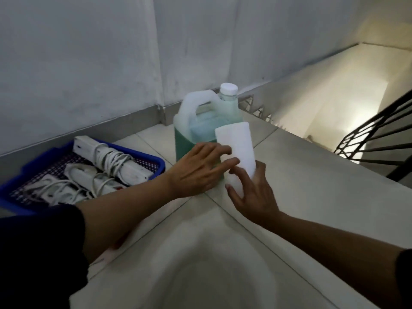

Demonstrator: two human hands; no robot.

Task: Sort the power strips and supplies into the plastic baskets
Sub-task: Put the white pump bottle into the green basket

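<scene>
A blue plastic basket [153,160] sits on the tiled floor at the left and holds several white power strips [111,162] with coiled cords. In the middle, a white paper roll [237,141] is held just above the floor. My right hand [252,195] grips it from below and from the right. My left hand [200,168] rests its fingertips on the roll's left side. Right behind the roll stands a translucent jug [200,121] of green liquid with a white cap.
A grey wall with a metal skirting runs behind the basket and jug. At the right the floor ends at a stairwell with a black metal railing [374,139]. Pale floor tiles [223,253] stretch toward me.
</scene>
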